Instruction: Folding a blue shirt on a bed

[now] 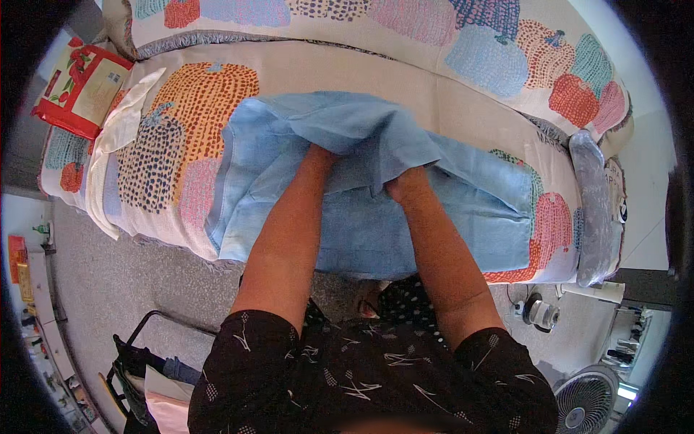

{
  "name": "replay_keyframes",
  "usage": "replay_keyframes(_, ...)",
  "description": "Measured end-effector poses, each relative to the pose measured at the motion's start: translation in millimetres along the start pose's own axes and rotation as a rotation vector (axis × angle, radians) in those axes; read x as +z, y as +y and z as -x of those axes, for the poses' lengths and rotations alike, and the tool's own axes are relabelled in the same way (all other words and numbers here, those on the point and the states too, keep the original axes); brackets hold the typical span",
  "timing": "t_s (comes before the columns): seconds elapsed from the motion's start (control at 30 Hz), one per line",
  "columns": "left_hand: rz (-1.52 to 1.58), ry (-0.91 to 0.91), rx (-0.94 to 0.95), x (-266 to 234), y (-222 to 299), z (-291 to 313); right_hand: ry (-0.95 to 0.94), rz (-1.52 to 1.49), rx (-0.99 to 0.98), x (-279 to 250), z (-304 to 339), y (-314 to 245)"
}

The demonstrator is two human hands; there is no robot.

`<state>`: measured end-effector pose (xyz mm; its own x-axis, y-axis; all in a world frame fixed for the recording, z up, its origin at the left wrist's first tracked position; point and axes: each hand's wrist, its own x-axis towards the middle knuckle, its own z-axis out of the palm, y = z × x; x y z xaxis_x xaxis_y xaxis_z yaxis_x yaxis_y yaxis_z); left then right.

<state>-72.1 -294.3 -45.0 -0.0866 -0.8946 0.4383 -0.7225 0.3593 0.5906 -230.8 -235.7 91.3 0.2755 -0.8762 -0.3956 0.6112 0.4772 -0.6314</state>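
A light blue garment, denim-like [383,239], lies spread over the patterned cover of the couch in front of me. Its upper layer is lifted into loose folds. My left hand [322,155] reaches under this raised layer, and the cloth covers its fingers. Just to the right, my right hand [407,184] is also tucked into the folds near a hanging corner, with only the back of the hand and the wrist showing. Whether either hand pinches the fabric is hidden.
A red and cream package [83,87] and a white cloth [119,141] lie at the couch's left end. A grey rolled bundle [593,210] rests at its right end. On the floor are a kettle-like appliance [541,312], a fan [587,401] and a black-framed rack [137,347] with clothes.
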Motion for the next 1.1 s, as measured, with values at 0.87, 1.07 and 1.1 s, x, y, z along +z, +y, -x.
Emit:
replay_keyframes(0.87, 0.115, 0.057, -0.569, -144, 82, 62, -0.322, -0.162, 0.14, 5, 68, -8)
replay_keyframes(1.07, 0.623, 0.198, -0.367, -129, 144, 95, -0.283, 0.322, -0.059, -1, 65, 43)
replay_keyframes(1.1, 0.604, 0.111, -0.322, -124, 148, 98, -0.209, 0.429, -0.034, -1, 66, 46)
